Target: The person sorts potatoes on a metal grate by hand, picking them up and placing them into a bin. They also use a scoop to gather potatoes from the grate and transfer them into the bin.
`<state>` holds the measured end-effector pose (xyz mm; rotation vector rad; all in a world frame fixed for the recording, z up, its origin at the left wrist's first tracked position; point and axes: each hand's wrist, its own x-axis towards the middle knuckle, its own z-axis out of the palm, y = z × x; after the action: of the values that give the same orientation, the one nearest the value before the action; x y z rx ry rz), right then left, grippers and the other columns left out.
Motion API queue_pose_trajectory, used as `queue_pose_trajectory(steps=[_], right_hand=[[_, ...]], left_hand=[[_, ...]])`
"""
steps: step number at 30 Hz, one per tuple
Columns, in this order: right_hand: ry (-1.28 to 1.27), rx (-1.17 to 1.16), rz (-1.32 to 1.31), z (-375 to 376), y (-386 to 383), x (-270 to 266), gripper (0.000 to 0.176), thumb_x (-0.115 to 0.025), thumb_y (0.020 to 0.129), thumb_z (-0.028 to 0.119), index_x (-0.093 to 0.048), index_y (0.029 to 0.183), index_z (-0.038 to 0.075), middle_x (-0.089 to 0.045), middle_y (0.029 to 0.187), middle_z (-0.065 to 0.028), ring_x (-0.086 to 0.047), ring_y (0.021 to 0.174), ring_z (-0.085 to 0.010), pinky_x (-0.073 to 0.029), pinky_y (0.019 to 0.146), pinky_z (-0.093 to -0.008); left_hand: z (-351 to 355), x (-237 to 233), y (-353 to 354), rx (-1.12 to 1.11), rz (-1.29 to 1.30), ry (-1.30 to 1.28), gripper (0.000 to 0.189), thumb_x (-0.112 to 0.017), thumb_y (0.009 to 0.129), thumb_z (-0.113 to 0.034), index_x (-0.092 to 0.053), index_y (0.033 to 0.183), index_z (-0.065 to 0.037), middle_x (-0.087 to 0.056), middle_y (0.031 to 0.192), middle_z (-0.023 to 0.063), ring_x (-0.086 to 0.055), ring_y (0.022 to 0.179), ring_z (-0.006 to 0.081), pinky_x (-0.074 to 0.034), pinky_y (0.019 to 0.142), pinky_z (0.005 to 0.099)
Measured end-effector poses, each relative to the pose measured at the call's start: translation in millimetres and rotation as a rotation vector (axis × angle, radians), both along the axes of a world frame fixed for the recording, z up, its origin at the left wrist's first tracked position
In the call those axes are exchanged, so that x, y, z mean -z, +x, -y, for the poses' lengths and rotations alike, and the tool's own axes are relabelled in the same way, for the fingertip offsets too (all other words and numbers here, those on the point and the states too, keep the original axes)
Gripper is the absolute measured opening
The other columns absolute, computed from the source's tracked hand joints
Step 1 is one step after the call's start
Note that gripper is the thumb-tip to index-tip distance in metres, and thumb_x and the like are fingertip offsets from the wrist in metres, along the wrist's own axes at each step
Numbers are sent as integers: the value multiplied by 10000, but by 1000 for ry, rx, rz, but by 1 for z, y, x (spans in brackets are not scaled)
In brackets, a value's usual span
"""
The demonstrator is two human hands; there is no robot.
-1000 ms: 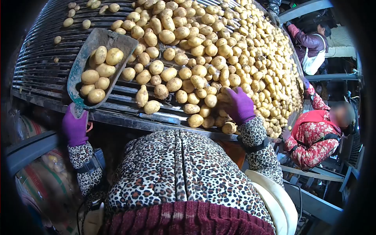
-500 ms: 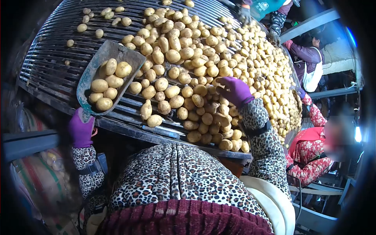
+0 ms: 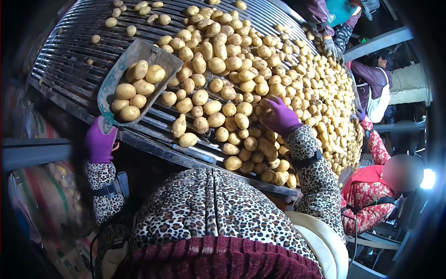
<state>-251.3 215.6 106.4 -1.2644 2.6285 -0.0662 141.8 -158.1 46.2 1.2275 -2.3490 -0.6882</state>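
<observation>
A metal scoop (image 3: pixel 162 63) with worn green edges holds several potatoes (image 3: pixel 128 113) and rests over the slatted rack at the left. My left hand (image 3: pixel 101 139), in a purple glove, is closed round its handle at the rack's near edge. In a matching glove, my right hand (image 3: pixel 279 116) reaches down onto the potato pile (image 3: pixel 246 74), its fingers bent over a potato. The fingertips are partly hidden, so a firm grip cannot be made out.
Dark metal slats (image 3: pixel 69 60) stretch under the pile. Co-workers stand along the far right: one in a red floral jacket (image 3: pixel 367 197), one in a white apron (image 3: pixel 378 100), and one with gloved hands at the top. Sacks (image 3: pixel 46 200) lie at the lower left.
My right hand has curled its fingers down onto the pile. The view has shifted slightly, and the filled scoop stays in my left hand.
</observation>
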Motion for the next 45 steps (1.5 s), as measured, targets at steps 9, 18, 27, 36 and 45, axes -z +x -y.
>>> queue_pose_trajectory(steps=[9, 18, 27, 36, 45], right_hand=[[-74, -97, 20, 30, -42, -12, 386, -672, 827, 361, -622, 1138, 136, -645, 1103, -142, -633, 1011, -322, -520, 882, -413], [138, -83, 59, 78, -64, 28, 542, -740, 717, 479, -600, 1085, 107, -651, 987, -180, -645, 929, -351, -527, 786, -446], [-79, -317, 405, 58, 14, 16, 316, -761, 727, 286, -625, 948, 106, -650, 908, -129, -645, 840, -317, -522, 724, -413], [-396, -282, 125, 131, 0, -24, 203, -668, 807, 221, -663, 968, 96, -652, 865, -145, -664, 808, -318, -543, 709, -401], [-73, -293, -115, 187, 1, 4, 398, -611, 841, 330, -576, 1214, 192, -557, 1113, -191, -639, 928, -379, -530, 766, -470]], left_hand=[[1, 5, 1, 12, -17, -35, 519, -795, 711, -171, -599, 1175, -47, -682, 1014, 156, -676, 924, 301, -539, 785, 384], [1, 4, -4, -3, -3, -35, 515, -793, 720, -172, -597, 1174, -27, -676, 1046, 175, -675, 954, 299, -540, 804, 376], [-3, -2, -8, -22, 33, -24, 533, -792, 724, -182, -590, 1185, -5, -675, 1062, 189, -674, 978, 303, -540, 814, 381], [3, 12, -5, 3, 13, -52, 525, -791, 733, -184, -586, 1185, -14, -664, 1090, 194, -673, 968, 300, -543, 810, 385], [-24, -33, -19, -102, -48, 249, 504, -763, 767, -120, -567, 1225, -43, -663, 996, 142, -650, 817, 225, -560, 552, 374]])
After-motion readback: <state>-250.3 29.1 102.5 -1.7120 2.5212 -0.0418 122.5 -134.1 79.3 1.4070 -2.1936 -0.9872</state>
